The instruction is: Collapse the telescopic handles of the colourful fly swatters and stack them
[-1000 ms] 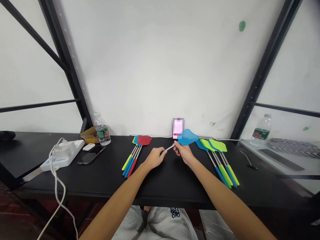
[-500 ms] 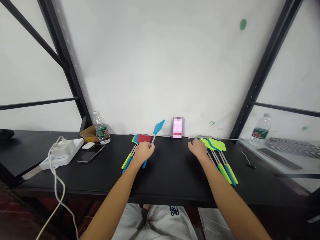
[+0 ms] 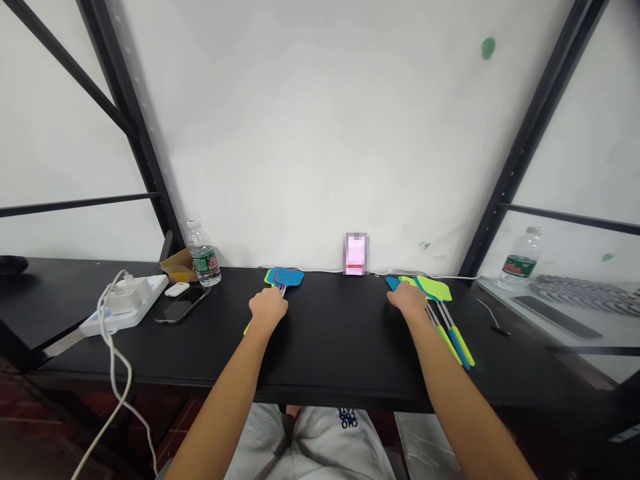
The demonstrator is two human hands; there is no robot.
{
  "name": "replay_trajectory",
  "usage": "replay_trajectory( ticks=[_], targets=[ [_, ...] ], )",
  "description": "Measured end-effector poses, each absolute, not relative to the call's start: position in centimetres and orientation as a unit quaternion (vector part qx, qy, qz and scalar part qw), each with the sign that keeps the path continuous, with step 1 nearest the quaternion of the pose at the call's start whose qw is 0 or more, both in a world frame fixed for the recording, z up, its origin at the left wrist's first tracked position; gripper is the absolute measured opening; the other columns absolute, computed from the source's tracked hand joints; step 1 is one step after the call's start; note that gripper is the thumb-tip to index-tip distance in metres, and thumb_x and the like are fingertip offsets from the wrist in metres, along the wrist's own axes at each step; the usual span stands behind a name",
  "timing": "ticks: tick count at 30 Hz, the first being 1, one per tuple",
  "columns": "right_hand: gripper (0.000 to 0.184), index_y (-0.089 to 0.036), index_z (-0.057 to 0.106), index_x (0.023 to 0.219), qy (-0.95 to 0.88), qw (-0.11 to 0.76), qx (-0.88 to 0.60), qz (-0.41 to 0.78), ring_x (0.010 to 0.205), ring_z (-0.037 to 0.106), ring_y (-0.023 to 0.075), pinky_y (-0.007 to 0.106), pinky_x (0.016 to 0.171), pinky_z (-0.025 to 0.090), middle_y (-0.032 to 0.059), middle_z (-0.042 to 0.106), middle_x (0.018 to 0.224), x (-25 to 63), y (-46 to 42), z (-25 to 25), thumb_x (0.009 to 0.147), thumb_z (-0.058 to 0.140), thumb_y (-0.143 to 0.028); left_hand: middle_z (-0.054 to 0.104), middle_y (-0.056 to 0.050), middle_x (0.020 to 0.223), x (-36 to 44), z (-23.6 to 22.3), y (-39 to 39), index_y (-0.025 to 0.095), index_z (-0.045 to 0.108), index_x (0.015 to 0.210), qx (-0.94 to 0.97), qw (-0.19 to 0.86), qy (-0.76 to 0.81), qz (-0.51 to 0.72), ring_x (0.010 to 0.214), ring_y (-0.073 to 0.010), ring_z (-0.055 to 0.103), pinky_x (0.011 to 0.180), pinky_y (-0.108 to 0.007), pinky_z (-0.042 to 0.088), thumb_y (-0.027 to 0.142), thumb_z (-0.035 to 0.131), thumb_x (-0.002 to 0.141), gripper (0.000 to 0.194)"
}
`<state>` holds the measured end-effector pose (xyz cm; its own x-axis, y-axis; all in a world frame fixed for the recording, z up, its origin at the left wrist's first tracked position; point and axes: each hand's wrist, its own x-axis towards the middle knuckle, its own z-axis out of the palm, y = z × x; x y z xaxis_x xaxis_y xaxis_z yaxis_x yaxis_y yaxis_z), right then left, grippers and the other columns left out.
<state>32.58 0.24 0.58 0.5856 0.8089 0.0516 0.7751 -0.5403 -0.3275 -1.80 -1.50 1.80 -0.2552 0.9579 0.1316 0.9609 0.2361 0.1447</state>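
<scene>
Starting far left, a white power strip [image 3: 124, 312] with a white cable [image 3: 114, 347] looping off it sits on the black table [image 3: 340, 353]. Next along, a smartphone [image 3: 183, 304] lies flat, and a plastic water bottle [image 3: 203, 257] stands upright behind it. Then the left hand [image 3: 269, 309], palm down at the left stack of fly swatters [image 3: 286, 277], fingers right at the handles just below the blue top head; closed or merely resting, can't tell from here. Centre back, a phone [image 3: 356, 254] stands propped, its screen blurred. And the right hand [image 3: 407, 300] is down on the right stack of fly swatters [image 3: 434, 289], a blue head poking out left of the fingers, green heads beyond, handles running to lower right. That grip's hidden too, can't call it.
</scene>
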Motion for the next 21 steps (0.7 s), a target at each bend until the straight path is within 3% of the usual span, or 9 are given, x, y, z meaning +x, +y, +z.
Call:
replay_trajectory(
  ticks=[9,15,21],
  targets=[
    [0.050,-0.007,0.057,0.123,-0.474,0.157,-0.865,0.055,0.115,0.058,0.0356,0.041,0.086,0.050,0.0262,0.058,0.120,32.5,0.2,0.4,0.075,0.065,-0.021,0.067,-0.018,0.109,-2.1,1.0,-0.9,0.016,0.066,0.106,-0.614,0.009,-0.784,-0.092,0.103,-0.0304,0.065,0.082,-0.038,0.048,0.026,0.057,0.074,0.034],
    [0.043,-0.010,0.064,0.114,-0.512,0.138,-0.845,0.072,0.105,0.064,0.0326,0.037,0.081,0.051,0.0235,0.065,0.108,32.8,-0.1,0.5,0.073,0.070,-0.024,0.065,-0.018,0.108,-2.3,0.6,-0.7,0.015,0.064,0.107,-0.614,0.006,-0.783,-0.099,0.102,-0.0307,0.063,0.081,-0.038,0.047,0.025,0.056,0.075,0.034],
    [0.039,-0.013,0.068,0.110,-0.541,0.097,-0.831,0.083,0.104,0.065,0.0321,0.038,0.081,0.051,0.0219,0.066,0.108,32.1,-0.5,1.0,0.073,0.070,-0.024,0.057,-0.022,0.115,-2.1,-0.2,-0.8,0.009,0.056,0.116,-0.582,0.102,-0.794,-0.144,0.107,-0.0337,0.055,0.082,-0.039,0.043,0.033,0.059,0.076,0.047]
  ],
)
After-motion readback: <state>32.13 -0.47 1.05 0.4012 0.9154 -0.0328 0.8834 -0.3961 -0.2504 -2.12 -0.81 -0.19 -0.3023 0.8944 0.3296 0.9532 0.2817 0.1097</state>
